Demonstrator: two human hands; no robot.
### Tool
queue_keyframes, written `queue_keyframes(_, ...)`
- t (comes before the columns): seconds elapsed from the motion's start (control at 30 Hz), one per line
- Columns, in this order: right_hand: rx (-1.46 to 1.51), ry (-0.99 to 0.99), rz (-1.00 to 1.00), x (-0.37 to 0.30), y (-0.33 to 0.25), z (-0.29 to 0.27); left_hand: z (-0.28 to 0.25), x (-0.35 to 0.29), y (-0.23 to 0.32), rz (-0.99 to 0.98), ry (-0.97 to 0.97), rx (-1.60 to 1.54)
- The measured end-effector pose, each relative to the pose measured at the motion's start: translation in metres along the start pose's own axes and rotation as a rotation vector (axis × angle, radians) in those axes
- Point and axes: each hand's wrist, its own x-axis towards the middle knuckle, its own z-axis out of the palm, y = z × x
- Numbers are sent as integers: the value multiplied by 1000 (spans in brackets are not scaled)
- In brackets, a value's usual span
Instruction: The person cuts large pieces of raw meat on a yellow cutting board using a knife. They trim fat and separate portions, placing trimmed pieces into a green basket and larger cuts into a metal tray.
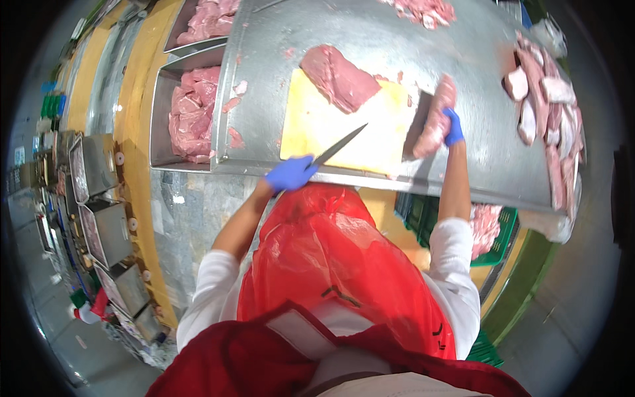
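My left hand point(290, 173), in a blue glove, is closed round the handle of a knife point(344, 143) at the table's near edge. The blade points up and right over a yellow cutting board point(307, 129). My right hand point(454, 128), gloved in blue too, grips a long piece of meat point(434, 122) from its right side, just right of the board. That piece stands tilted and casts a shadow to its left. A larger piece of raw meat point(340, 79) lies across the board's far edge, touched by neither hand.
Metal trays of meat point(195, 116) stand along the table's left side. Long strips of meat and fat point(546, 99) are heaped at the right edge. Small trimmings point(426, 12) lie at the far side of the metal table point(493, 132). Below right is a green crate point(503, 235) with meat.
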Motion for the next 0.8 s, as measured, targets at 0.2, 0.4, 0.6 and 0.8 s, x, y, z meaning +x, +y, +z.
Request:
queue_keyframes(0.2,149,76,-427,-74,-5,184,18,-134,-59,-406,126,-403)
queue_keyframes(0.4,-590,-540,-319,-18,-4,436,18,-124,-84,-306,413,-547)
queue_keyframes(0.6,-1561,-284,-388,179,30,288,7,-145,-102,-375,547,-614)
queue_keyframes(0.8,-1465,-232,-224,134,59,356,61,-209,-116,-768,871,-914)
